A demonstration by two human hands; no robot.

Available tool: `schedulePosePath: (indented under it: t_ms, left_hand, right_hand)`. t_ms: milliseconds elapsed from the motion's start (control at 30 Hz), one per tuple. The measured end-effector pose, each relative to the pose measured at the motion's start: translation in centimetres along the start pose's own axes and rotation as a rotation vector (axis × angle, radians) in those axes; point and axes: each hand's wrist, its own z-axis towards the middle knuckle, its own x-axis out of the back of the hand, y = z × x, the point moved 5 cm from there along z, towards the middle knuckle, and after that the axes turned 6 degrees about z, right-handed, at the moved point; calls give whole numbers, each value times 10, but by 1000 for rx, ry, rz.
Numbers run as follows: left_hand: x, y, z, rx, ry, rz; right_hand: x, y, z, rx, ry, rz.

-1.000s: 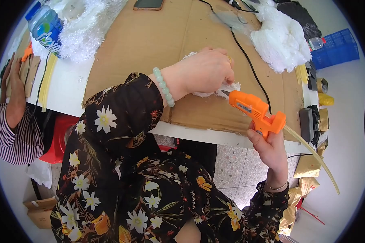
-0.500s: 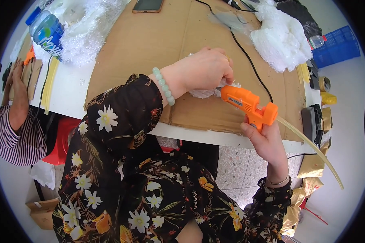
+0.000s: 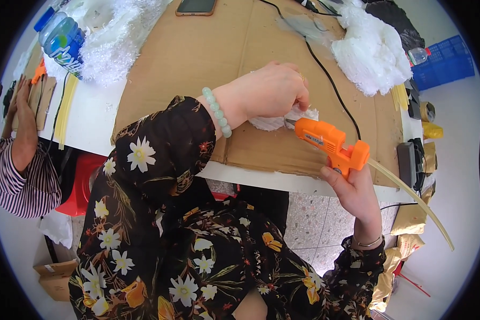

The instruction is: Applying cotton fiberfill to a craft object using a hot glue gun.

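Observation:
An orange hot glue gun [image 3: 325, 140] is gripped in my right hand [image 3: 352, 189], its nozzle pointing up and left. A long pale glue stick [image 3: 410, 197] trails from its back end. My left hand [image 3: 274, 89] is closed, fingers curled down over a white fluffy piece of material [image 3: 269, 124] on the cardboard sheet [image 3: 197, 58]. Most of that piece lies hidden under the hand. The nozzle is close to the white material, beside my left fingertips; whether it touches cannot be seen.
White fringed bundles [image 3: 370, 50] sit at the far right and far left. A phone [image 3: 196, 6] lies at the far edge, a blue-labelled bottle [image 3: 61, 40] at the left. The gun's black cord [image 3: 330, 77] crosses the cardboard. Another person's arm [image 3: 24, 120] is at far left.
The glue gun and my right hand have shifted slightly right and down, uncovering more of the white material near the nozzle. My left hand has barely moved.

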Motion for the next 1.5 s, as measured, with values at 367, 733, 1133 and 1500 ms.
schedulePosePath:
  t_ms: [367, 733, 1133, 1500]
  left_hand:
    - [-14, -4, 11, -36, -20, 10]
    - [-1, 0, 1, 0, 14, 35]
    - [33, 34, -3, 39, 203, 0]
    - [14, 30, 26, 5, -92, 130]
  right_hand:
    - [10, 18, -5, -25, 44, 44]
    - [22, 17, -17, 28, 54, -34]
    - [23, 54, -28, 24, 274, 756]
    - [16, 69, -14, 106, 412, 1216]
